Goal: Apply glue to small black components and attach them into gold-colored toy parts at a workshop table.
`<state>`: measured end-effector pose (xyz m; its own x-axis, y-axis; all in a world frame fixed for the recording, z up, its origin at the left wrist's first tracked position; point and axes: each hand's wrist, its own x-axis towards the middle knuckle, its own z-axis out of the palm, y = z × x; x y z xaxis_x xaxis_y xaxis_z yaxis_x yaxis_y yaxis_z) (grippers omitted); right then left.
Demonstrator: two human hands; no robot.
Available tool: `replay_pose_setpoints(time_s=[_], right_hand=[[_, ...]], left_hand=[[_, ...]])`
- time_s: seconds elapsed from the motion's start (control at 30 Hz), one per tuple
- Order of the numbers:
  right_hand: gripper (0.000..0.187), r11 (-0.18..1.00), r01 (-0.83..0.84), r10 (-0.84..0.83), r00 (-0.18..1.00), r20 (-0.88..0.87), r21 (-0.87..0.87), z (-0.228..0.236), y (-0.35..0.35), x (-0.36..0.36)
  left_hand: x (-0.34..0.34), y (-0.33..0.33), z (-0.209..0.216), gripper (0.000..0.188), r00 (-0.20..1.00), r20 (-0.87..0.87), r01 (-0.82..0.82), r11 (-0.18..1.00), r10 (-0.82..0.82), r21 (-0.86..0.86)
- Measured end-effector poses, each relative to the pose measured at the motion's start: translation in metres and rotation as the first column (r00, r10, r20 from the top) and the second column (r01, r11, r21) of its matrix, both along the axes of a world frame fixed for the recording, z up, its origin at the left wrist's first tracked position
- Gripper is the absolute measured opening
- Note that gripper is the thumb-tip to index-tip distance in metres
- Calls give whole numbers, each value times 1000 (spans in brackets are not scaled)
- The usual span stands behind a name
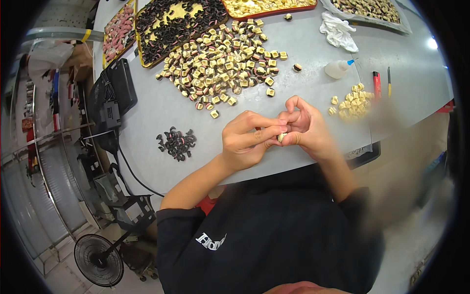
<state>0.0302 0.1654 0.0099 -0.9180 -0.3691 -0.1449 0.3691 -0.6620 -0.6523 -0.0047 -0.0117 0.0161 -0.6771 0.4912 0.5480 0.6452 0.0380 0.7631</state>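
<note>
Just above the near edge of the tabletop (303, 73), I see both hands meet in the middle. L hand (243, 142) and R hand (306, 128) touch at the fingertips, and both pinch one small cream block (282, 137). L fingers (259, 138) are closed on its left side, R fingers are curled shut on its right side. So the block is held up off the tabletop, between the 2 hands.

I think the step is work on this one piece: pressing or fitting sth on it. Can't tell which, it's too small and mostly hidden. Next move prob needs a soft, steady pinch so the tiny piece won't slip out.

Which way it points: I can't tell for sure. Only a bit of it shows. It looks short and chunky, no clear long side.

Nearby: a big heap of cream pieces (223, 61) farther back, a small pile of dark curved bits (177, 143) to the left, a small cream pile (353, 101) to the right, and a little squeeze bottle (338, 69).
</note>
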Motion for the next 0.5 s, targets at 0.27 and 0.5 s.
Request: replay_pose_setpoints(time_s=[0.27,0.5], right_hand=[[35,882,371,-329,926,-185,291,7,-22,-6],[12,436,623,-256,778,-574,650,10,-29,-4]], left_hand=[[-17,-4,14,33,978,-124,-195,952,170,-234],[-34,-57,53,24,926,-165,-375,787,339,-490]])
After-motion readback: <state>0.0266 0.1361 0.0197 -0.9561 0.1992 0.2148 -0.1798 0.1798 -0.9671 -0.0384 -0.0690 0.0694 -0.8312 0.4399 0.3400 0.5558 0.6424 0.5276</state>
